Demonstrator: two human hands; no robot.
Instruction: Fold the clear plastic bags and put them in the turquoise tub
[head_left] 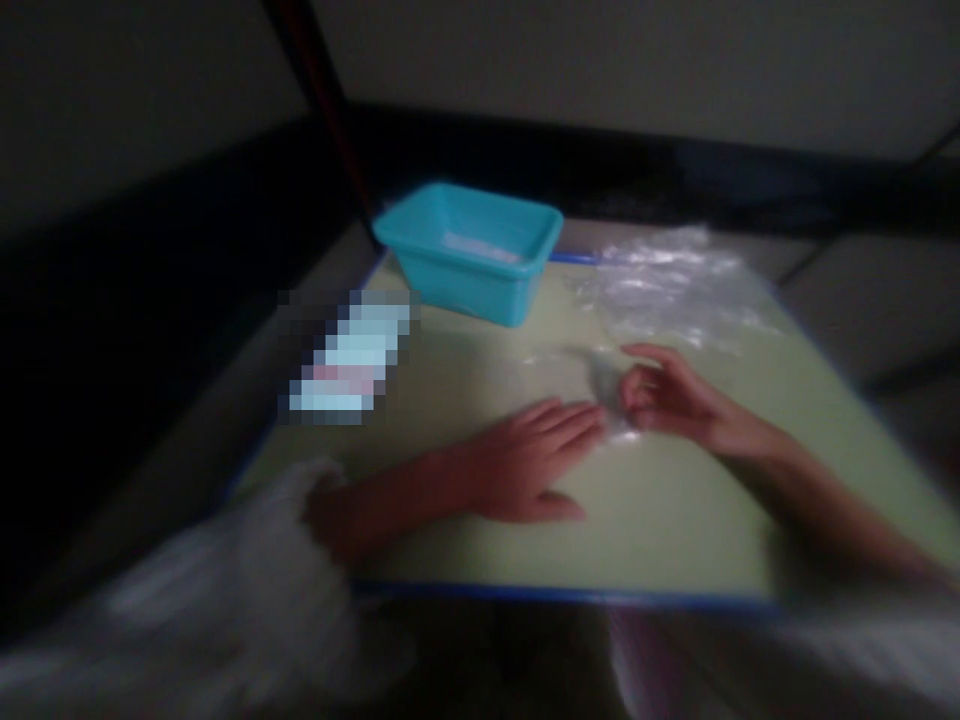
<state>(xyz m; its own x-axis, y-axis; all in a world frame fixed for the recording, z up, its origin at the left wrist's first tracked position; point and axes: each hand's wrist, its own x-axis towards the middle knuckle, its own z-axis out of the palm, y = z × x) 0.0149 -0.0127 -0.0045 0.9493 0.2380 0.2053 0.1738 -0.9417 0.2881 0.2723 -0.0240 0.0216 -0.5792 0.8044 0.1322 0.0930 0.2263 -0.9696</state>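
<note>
Walls in this room look grey and dull, and the light is low. A wide black band runs along the bottom of the back wall and goes on down the left side. A thin dark strip with some red on it slants down behind the table. To the right of the table is grey floor with dark lines across it. The table top is pale yellow-green and looks flat, with a blue rim. At the back, on the left part, sits a bright blue tub with something pale inside. At the back right lies a shiny heap of clear plastic, all crinkled. A pale thing by the left edge is hidden by little squares, so I cannot tell what it is. One thin clear plastic piece lies flat near the middle, in front of the tub. The left hand is flat, palm down and holding nothing, with its fingertips at that piece. The right hand is curled at the piece's right end; I cannot tell if it is gripping it. A white sleeve covers part of the left arm.
</note>
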